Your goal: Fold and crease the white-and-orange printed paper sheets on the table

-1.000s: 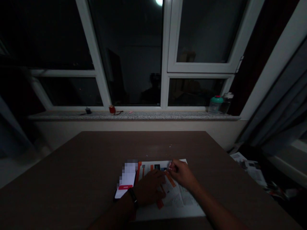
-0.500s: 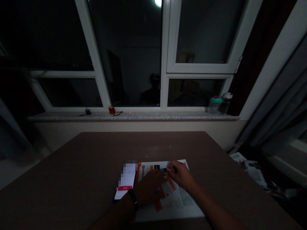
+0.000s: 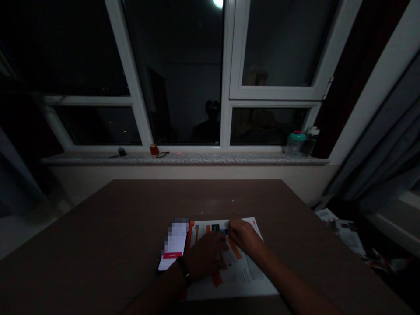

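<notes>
A printed sheet or booklet point(image 3: 259, 286) with orange and white areas lies flat on the table. On top of it a smaller, slanted piece of printed paper point(image 3: 241, 272) shows text and an orange band. My left hand point(image 3: 206, 257), with a dark band on the wrist, rests on the papers, its fingers bent a little and apart. Close to its fingertips my right hand point(image 3: 244, 236) is closed in a fist-like pinch at the upper end of the slanted piece. What its fingers hold is hidden. A lit phone point(image 3: 177, 240) lies left of the papers.
The brown table point(image 3: 98, 245) reaches toward a window sill point(image 3: 210, 158). On the sill stand a red container point(image 3: 154, 149), a small dark bottle point(image 3: 121, 151) and a teal-lidded bottle point(image 3: 295, 143) beside another clear one. Small white scraps lie beyond the papers. Printed papers point(image 3: 348, 236) sit at right.
My right hand has turned over slightly, its back now more toward the camera and its fingers less visible. My left hand stays on the papers, its fingers slightly more bent. The view shifts slightly.
</notes>
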A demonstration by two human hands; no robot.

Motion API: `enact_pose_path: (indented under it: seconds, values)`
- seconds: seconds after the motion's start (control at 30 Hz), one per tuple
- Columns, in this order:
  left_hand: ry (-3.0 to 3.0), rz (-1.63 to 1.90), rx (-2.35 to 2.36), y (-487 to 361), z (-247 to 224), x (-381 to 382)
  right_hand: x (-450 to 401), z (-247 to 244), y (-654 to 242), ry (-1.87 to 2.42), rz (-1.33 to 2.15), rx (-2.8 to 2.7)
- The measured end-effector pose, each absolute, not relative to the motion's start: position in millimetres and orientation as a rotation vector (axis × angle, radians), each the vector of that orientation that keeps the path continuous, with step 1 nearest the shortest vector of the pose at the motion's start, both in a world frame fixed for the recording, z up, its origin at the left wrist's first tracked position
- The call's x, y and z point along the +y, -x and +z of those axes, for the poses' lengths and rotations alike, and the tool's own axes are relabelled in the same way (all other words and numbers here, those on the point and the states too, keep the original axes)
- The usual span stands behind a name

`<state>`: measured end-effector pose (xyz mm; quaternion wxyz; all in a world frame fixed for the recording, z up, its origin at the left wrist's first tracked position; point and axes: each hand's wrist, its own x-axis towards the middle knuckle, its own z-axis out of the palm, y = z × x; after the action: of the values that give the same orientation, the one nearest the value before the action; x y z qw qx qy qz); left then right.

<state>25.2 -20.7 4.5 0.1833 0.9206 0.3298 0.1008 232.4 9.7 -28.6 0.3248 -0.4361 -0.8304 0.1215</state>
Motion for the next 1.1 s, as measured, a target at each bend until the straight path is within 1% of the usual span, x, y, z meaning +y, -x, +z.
enact_pose_path:
  seconds: [0.17, 0.4, 0.57, 0.73, 0.97, 1.1]
  values:
    - [-2.603, 0.345, 0.853, -24.0, 0.1, -22.0, 14.0, -35.5, -235.4, 1.195, 0.365, -2.051]
    - [-2.597, 0.320, 0.990, -25.6, -3.7, -19.3, 11.3, -34.4, -243.1, 1.206, 0.518, -1.826]
    - [-2.592, 0.217, 1.125, -23.0, -5.4, -17.5, 9.1, -33.9, -241.4, 1.172, 0.624, -1.874]
    - [-2.595, 0.194, 1.167, -20.1, -12.1, -16.8, 8.3, -33.0, -241.3, 1.169, 0.611, -1.882]
    - [-2.558, 0.268, 1.171, -21.8, -12.8, -16.6, 7.1, -37.1, -238.1, 1.114, 0.666, -1.921]
    - [-2.655, 0.333, 1.044, -20.4, -2.8, -13.3, 8.4, -38.4, -239.5, 1.103, 0.657, -1.939]
